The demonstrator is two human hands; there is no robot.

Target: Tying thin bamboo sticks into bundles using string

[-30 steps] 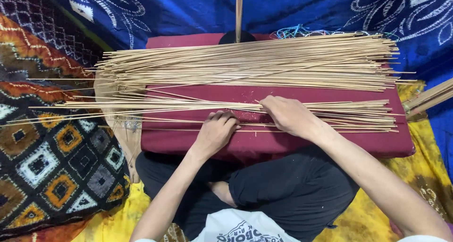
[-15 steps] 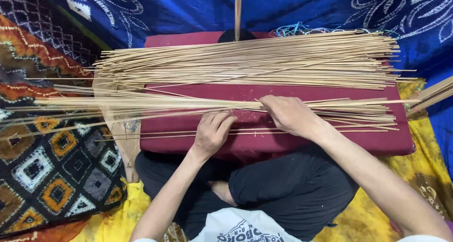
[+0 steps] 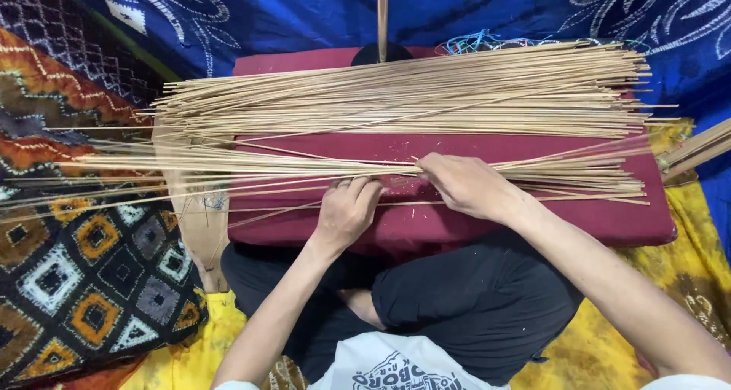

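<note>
From the head view, at frame centre, our left hand (image 3: 346, 211) presses flat, fingers loosely curled, on the near bundle of thin sticks (image 3: 228, 165) across the maroon cushion (image 3: 457, 222); our right hand (image 3: 464, 184) pinches a few. We judge loose sticks could roll off the cushion's left edge

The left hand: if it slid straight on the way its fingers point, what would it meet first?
The left hand points away from the body, its fingers already in the near layer of thin sticks. Beyond them comes a bare strip of maroon cushion, then likely the big stick bundle.
</note>
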